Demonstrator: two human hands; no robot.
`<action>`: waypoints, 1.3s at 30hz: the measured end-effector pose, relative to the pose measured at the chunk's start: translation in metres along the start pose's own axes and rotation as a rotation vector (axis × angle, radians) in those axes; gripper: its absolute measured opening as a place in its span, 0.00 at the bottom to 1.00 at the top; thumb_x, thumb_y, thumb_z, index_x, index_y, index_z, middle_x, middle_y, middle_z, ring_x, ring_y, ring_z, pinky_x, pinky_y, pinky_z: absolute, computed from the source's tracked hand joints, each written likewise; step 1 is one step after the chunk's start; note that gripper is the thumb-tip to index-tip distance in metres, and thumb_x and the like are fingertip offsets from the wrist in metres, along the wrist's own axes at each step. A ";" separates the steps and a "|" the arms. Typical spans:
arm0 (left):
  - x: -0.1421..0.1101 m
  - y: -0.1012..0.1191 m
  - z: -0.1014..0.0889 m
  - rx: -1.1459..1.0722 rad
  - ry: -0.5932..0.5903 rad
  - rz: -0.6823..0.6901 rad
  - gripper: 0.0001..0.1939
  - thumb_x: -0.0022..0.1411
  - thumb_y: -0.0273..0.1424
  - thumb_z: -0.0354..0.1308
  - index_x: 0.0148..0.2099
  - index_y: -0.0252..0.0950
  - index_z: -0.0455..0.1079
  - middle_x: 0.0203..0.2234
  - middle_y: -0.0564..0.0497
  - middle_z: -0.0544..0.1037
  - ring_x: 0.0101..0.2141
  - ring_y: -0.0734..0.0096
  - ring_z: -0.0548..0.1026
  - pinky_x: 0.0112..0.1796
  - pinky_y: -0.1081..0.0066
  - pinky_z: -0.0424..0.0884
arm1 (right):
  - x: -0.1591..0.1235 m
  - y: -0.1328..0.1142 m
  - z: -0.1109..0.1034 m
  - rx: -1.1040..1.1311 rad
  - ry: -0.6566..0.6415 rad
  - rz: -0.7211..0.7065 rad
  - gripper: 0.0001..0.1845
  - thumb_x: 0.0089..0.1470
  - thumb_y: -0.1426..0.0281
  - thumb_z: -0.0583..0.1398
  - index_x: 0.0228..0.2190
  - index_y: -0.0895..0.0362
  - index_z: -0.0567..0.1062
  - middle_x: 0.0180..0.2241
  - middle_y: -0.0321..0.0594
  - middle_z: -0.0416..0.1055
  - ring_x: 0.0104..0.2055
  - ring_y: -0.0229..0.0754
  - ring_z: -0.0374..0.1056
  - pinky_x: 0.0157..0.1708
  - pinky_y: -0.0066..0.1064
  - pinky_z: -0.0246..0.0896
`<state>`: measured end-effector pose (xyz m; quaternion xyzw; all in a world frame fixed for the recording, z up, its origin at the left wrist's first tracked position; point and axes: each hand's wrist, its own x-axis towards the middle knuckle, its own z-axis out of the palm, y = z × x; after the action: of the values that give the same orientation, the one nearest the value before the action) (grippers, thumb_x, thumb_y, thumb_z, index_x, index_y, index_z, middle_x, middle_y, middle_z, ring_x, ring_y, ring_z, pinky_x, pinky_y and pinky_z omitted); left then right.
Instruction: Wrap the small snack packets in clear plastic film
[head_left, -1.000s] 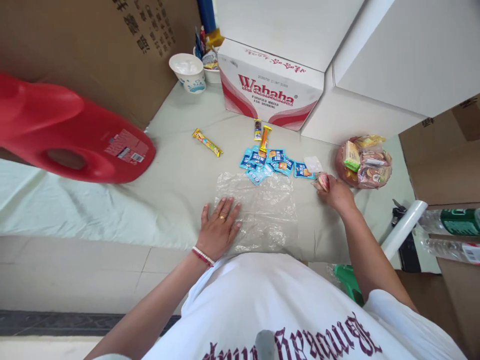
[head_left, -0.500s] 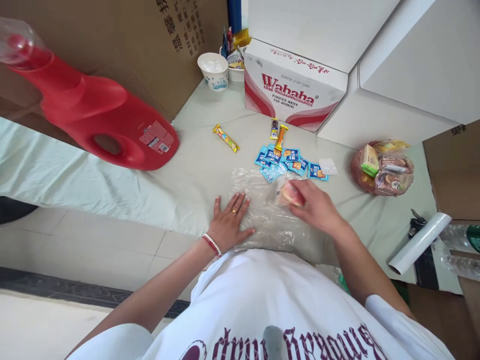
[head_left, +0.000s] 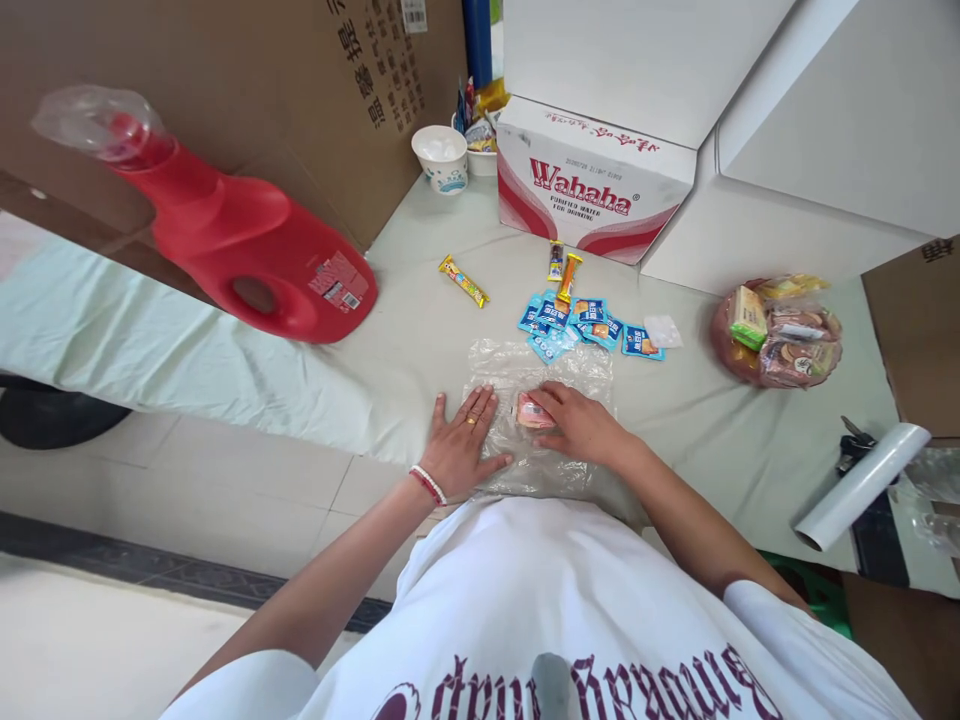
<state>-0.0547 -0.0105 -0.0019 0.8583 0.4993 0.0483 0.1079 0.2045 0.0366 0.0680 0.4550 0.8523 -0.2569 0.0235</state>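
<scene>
A big red bottle [head_left: 262,255] leans on the far left, with a clear plastic cover over its top. Next comes a white paper cup [head_left: 440,160] at the back of the desk [head_left: 405,330]. A thin yellow snack stick [head_left: 464,281] lies flat in front of the cup.

The left hand [head_left: 463,440] is flat, with its grip wide open and its fingers spread. It holds nothing and presses on the left side of a clear plastic sheet [head_left: 555,470]. The small pink pack [head_left: 534,410] is over the middle of the sheet, just right of the left hand. The right hand [head_left: 581,425] has its grip closed around the pink pack, with bent fingers and the thumb near the front.

Behind the sheet is a pile of blue packets [head_left: 555,312]. A dark little bar [head_left: 555,260] and an orange bar [head_left: 569,278] lie by the pile, in front of the Wahaha box [head_left: 592,185]. To the right are a small white packet [head_left: 663,331], then a round pink bowl [head_left: 724,335] full of snacks, and a shiny white roll [head_left: 862,487].
</scene>
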 end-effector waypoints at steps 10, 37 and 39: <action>0.001 -0.003 0.000 -0.015 -0.007 0.004 0.49 0.66 0.57 0.49 0.77 0.32 0.42 0.73 0.32 0.50 0.71 0.42 0.54 0.66 0.34 0.27 | 0.004 0.005 -0.005 0.016 -0.035 -0.033 0.34 0.60 0.71 0.62 0.65 0.49 0.64 0.63 0.46 0.65 0.58 0.48 0.69 0.48 0.33 0.65; 0.000 -0.001 0.000 -0.026 -0.012 -0.008 0.53 0.64 0.59 0.51 0.77 0.30 0.42 0.73 0.32 0.49 0.72 0.41 0.51 0.66 0.34 0.28 | -0.002 0.006 -0.025 -0.173 0.125 0.133 0.33 0.61 0.63 0.59 0.66 0.50 0.61 0.63 0.49 0.64 0.53 0.52 0.71 0.42 0.35 0.67; 0.001 -0.003 0.000 -0.029 -0.014 -0.007 0.53 0.63 0.59 0.52 0.77 0.30 0.41 0.73 0.31 0.49 0.72 0.41 0.51 0.67 0.34 0.28 | 0.004 -0.005 -0.025 -0.135 0.121 0.073 0.33 0.62 0.63 0.59 0.66 0.50 0.61 0.63 0.48 0.64 0.54 0.52 0.71 0.44 0.35 0.66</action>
<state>-0.0569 -0.0083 -0.0022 0.8552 0.5009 0.0493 0.1239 0.2029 0.0486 0.0903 0.4977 0.8505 -0.1699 0.0121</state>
